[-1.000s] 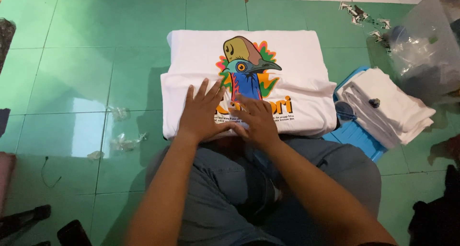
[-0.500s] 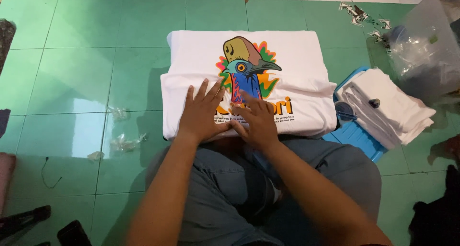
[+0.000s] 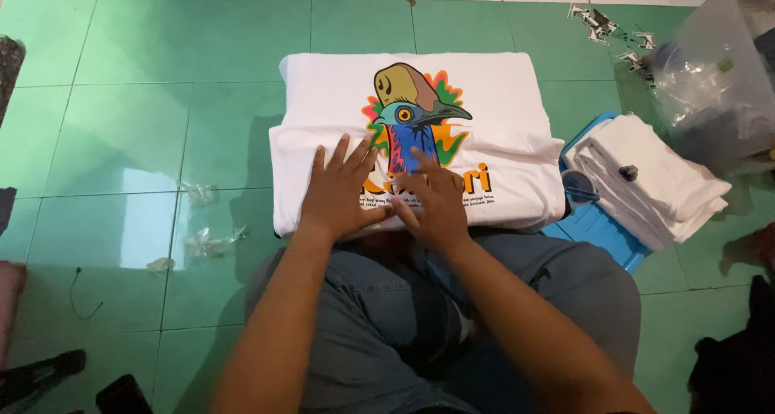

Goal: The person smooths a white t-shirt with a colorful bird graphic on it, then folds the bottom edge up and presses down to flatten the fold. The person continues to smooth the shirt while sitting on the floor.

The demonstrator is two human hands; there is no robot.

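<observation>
White cotton lies under both palms: the left hand (image 3: 339,190) and the right hand (image 3: 436,204) rest flat and spread on the near edge of a folded white T-shirt with a bright printed bird's head (image 3: 420,135), fingers splayed wide and gripping nothing. The shirt sits on the green glazed floor tiles (image 3: 129,131), just ahead of the person's knees in grey-blue jeans (image 3: 379,325).

Smoothing a fold like this goes best, I judge, with even pressure from the heels of the hands sweeping outward toward the side edges, so the soft knit does not bunch over the stiffer printed patch.

Just right of the shirt, a stack of folded white shirts (image 3: 646,176) rests on a blue plastic lid or tray (image 3: 597,224); beyond that stack stands a clear, crinkly plastic bag (image 3: 710,83). Left of the shirt, small scraps of crumpled clear film (image 3: 206,240) lie on the shiny tiles, and far beyond its right corner a few small paper tags (image 3: 601,23) are scattered.
</observation>
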